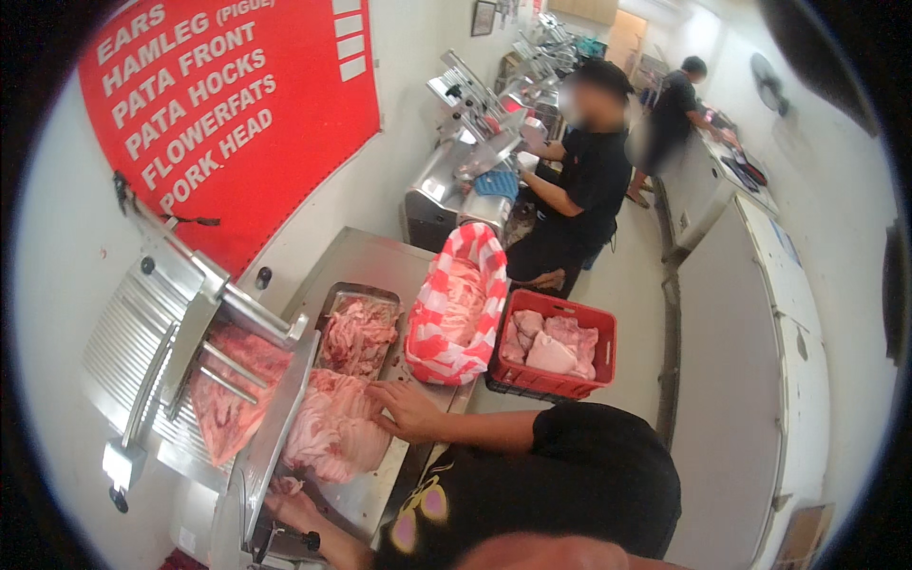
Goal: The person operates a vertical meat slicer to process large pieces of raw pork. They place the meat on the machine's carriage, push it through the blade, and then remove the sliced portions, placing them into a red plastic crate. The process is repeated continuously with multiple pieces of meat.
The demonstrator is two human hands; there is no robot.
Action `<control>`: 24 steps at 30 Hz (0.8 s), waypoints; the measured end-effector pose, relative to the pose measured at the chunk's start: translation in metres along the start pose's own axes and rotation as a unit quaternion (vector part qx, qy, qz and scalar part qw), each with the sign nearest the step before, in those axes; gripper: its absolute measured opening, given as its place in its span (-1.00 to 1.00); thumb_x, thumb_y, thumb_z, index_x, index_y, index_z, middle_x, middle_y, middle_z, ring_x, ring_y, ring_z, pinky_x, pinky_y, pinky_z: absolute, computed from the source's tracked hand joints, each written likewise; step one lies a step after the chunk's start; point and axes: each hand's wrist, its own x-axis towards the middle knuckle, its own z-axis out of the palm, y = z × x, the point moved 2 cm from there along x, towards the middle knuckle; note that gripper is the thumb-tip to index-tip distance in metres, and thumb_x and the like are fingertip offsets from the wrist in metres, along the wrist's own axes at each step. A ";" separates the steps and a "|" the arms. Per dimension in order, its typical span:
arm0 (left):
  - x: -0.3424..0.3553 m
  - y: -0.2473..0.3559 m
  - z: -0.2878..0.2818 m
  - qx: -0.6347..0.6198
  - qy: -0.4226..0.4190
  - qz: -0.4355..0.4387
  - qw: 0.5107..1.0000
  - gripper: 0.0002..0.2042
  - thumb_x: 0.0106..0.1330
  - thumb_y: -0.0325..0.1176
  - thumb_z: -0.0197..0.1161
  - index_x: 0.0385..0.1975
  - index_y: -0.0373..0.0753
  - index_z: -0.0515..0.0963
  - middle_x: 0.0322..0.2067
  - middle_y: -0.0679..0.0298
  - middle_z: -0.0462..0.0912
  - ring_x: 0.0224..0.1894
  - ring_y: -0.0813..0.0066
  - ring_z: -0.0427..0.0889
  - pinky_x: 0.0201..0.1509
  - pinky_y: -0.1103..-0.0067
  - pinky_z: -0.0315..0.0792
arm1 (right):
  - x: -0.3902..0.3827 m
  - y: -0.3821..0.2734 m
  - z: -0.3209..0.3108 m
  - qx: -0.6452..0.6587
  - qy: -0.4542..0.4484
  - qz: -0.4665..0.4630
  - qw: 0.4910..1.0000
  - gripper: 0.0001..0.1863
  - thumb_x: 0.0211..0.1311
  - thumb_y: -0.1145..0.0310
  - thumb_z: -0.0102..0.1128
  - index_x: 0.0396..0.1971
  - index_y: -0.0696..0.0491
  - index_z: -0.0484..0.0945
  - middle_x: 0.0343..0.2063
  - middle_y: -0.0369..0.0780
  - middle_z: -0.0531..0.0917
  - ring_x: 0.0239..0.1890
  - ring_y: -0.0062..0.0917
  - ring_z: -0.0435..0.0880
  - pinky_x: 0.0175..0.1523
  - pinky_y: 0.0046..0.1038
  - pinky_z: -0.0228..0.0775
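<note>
A meat slicer [204, 285] stands in front of me on the left, with a slab of raw pork [237, 389] on its ribbed carriage beneath two metal rods. Thin pork slices [332, 432] lie heaped on the near side of its upright guard plate [285, 418]. My right hand [408, 408] rests on the edge of this heap, fingers stretched out over the meat. Low by the guard plate, my left hand [296, 508] is close to the bottom of the heap. Its fingers are partly hidden, and whether they pinch a scrap does not show.
Beyond the heap are a metal tray [332, 293] of meat scraps and a tub lined with a red-and-white checkered bag [426, 356] holding sliced meat. A red crate [608, 347] with pork chunks stands to the right. A co-worker [594, 161] operates another slicer [442, 176]; a second person [673, 104] stands farther back.
</note>
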 end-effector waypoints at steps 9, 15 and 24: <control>0.034 -0.014 -0.015 0.045 -0.138 0.107 0.984 -0.67 0.37 -0.24 0.23 0.06 -0.21 0.47 0.04 0.17 0.57 -0.16 0.33 0.54 -0.09 0.43 0.49 | -0.001 -0.001 -0.001 0.008 0.014 0.031 0.999 -0.42 0.42 0.17 0.17 0.32 0.15 0.33 0.26 0.02 0.48 0.30 -0.09 0.46 0.36 -0.09 0.27; 0.055 -0.009 -0.041 0.021 -0.358 0.139 0.923 -0.73 0.40 -0.20 0.22 -0.07 -0.25 0.51 0.03 0.17 0.56 -0.11 0.35 0.53 -0.14 0.46 0.48 | -0.003 -0.001 0.003 0.010 0.004 0.016 1.000 -0.43 0.42 0.19 0.16 0.32 0.14 0.33 0.25 0.01 0.48 0.30 -0.10 0.46 0.35 -0.09 0.27; 0.019 -0.003 -0.002 0.035 -0.132 -0.032 0.990 -0.77 0.49 -0.18 0.17 -0.35 -0.17 0.45 -0.46 0.35 0.46 -0.53 0.61 0.43 -0.51 0.71 0.43 | -0.003 0.002 0.005 0.018 -0.023 0.049 0.998 -0.41 0.45 0.18 0.11 0.35 0.15 0.30 0.35 -0.03 0.39 0.34 -0.10 0.41 0.41 -0.07 0.21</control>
